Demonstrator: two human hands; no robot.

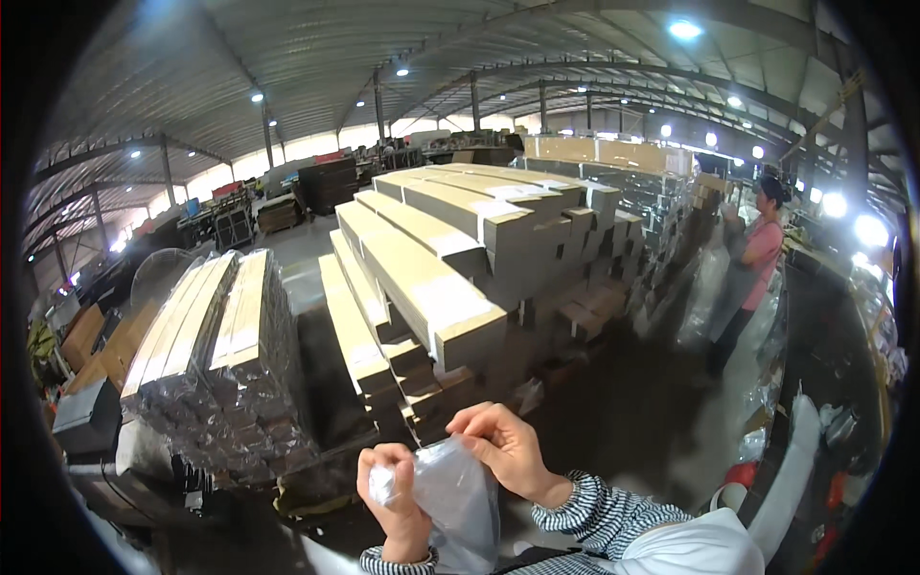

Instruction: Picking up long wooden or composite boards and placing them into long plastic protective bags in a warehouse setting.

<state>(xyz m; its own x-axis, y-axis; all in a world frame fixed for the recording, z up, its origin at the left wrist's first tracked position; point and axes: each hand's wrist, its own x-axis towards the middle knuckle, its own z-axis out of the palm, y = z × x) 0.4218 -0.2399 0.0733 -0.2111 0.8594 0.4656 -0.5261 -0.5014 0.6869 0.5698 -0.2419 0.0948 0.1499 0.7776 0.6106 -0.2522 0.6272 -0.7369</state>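
Under a broad metal roof (316, 72), a translucent plastic bag (467, 513) hangs at six o'clock in the view; the left hand (398, 498) is closed on its bunched edge at the bag's ten o'clock, while the right hand (508, 450) pinches its top at one o'clock; beyond the bag, at twelve o'clock, a stack of long cartons (412, 273) blocks the way straight ahead; at ten o'clock stands a plastic-wrapped bundle (240, 412); between one and two o'clock, well apart, stands a person in pink (764, 251).
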